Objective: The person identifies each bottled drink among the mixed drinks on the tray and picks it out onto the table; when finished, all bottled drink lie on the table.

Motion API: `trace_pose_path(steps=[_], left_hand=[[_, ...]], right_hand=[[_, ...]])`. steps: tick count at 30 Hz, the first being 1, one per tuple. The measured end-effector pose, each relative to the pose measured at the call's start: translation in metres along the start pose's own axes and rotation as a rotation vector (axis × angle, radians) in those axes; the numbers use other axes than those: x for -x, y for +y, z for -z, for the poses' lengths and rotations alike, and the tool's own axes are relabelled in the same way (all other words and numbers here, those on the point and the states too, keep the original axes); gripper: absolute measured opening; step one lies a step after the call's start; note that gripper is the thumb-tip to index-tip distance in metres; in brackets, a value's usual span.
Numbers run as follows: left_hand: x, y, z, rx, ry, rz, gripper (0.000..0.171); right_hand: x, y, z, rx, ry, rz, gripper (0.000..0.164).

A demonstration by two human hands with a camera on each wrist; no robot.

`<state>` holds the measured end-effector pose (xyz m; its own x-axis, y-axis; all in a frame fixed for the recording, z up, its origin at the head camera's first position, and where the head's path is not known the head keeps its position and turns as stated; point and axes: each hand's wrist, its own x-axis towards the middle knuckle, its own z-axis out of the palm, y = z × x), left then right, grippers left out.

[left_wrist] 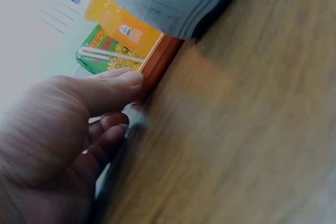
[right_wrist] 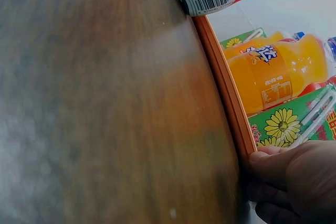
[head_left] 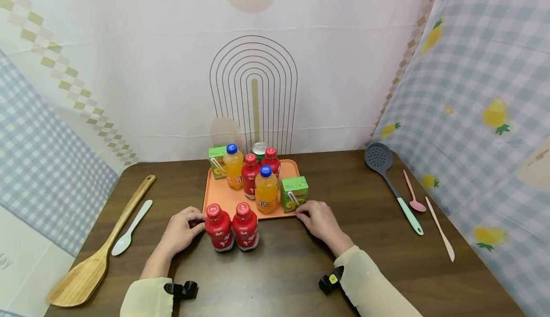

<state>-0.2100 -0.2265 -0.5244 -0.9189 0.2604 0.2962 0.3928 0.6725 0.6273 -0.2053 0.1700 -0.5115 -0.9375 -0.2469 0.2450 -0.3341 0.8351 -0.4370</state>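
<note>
An orange tray point(head_left: 216, 192) lies on the wooden table with drinks on it. My left hand point(head_left: 182, 231) holds its near left corner, thumb point(left_wrist: 128, 78) on the rim and fingers curled lower down. At the near right corner my right hand point(head_left: 320, 220) grips the rim, its thumb point(right_wrist: 268, 162) against the edge. Two red bottles point(head_left: 220, 231) stand side by side on the table before the tray, close to my left hand. On the tray are orange soda bottles point(head_left: 267, 194), red bottles point(head_left: 250, 178), green drink cartons point(head_left: 294, 192) with straws, and a partly hidden can point(head_left: 259, 149).
To the left lie a wooden spatula point(head_left: 86, 271) and a white spoon point(head_left: 131, 228). On the right are a slotted skimmer point(head_left: 388, 181), a small pink spoon point(head_left: 414, 197) and a pale knife-like stick point(head_left: 440, 231). Patterned cloth hangs point(head_left: 172, 92) behind the table.
</note>
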Motion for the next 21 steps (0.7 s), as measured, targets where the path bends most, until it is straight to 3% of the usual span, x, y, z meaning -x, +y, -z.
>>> trace_pose_path(steps=[4, 12, 21], left_hand=[[-0.001, -0.002, -0.004, 0.04, 0.039, -0.019, 0.015], [-0.004, 0.001, -0.009, 0.033, -0.005, -0.03, 0.011], [-0.003, -0.002, -0.007, 0.031, -0.005, -0.018, 0.009]], right_hand=[[0.0, 0.001, 0.001, -0.022, -0.022, -0.004, 0.005], [0.009, 0.002, 0.016, -0.1, -0.104, -0.004, 0.011], [-0.005, -0.034, 0.051, -0.269, 0.039, 0.124, 0.011]])
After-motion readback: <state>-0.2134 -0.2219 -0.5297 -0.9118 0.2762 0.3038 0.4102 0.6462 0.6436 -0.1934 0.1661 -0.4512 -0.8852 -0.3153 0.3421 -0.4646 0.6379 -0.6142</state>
